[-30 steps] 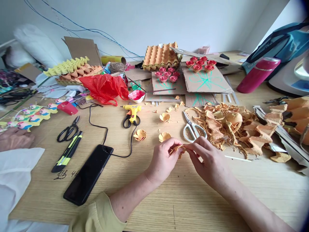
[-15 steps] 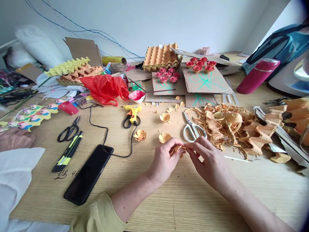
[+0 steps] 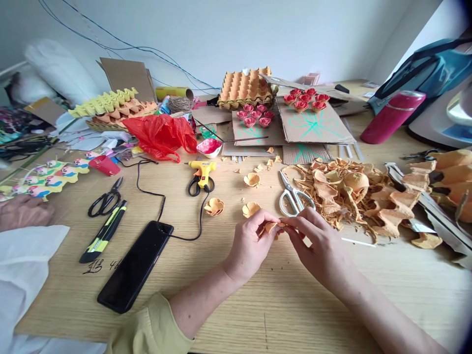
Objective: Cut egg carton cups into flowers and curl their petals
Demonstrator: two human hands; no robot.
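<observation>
My left hand (image 3: pixel 254 243) is closed around a small orange egg-carton flower (image 3: pixel 271 227), mostly hidden by the fingers. The fingertips of my right hand (image 3: pixel 315 241) pinch the same piece at its right edge. Just beyond my hands lie white-handled scissors (image 3: pixel 294 199), blades pointing away. Three finished-looking orange carton flowers stand close by: one cup (image 3: pixel 251 180) farther back, another cup (image 3: pixel 251 209) right behind my left hand, and a fuller flower (image 3: pixel 214 206) to the left. A yellow glue gun (image 3: pixel 202 169) rests over black-handled scissors (image 3: pixel 194 186).
A heap of torn egg carton (image 3: pixel 341 191) lies on the right near a pink bottle (image 3: pixel 393 118). Red flowers (image 3: pixel 304 100) sit on cardboard at the back. A black phone (image 3: pixel 135 268), a utility knife (image 3: pixel 103 231) and another person's hand (image 3: pixel 24 212) are on the left.
Both hands stay in nearly the same place. The orange flower between my fingers has turned slightly, and a little more of its petal shows.
</observation>
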